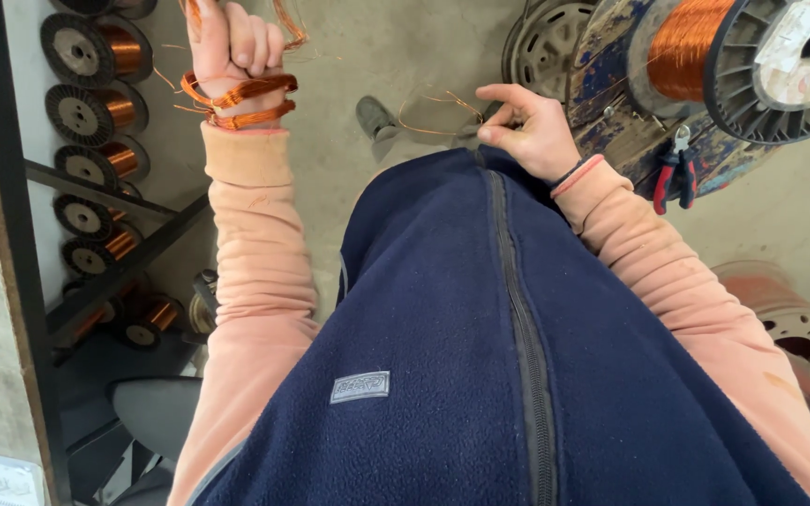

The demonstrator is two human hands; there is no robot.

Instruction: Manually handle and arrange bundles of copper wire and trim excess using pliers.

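My left hand (pixel 232 42) is raised near the top edge, fist closed around a bundle of thin copper wire. Two copper wire coils (pixel 241 101) ring my left wrist, just above the pink sleeve. My right hand (pixel 532 126) sits lower, right of centre, pinching a thin copper wire strand (pixel 433 111) that loops out to the left over the floor. My navy fleece vest (pixel 480 356) fills the lower middle of the view.
A large spool of copper wire (pixel 752 56) lies at the top right, with red-handled pliers (pixel 675 173) below it. Several small copper spools (pixel 96 112) sit on a dark rack at the left. A shoe (pixel 372 117) shows on the concrete floor.
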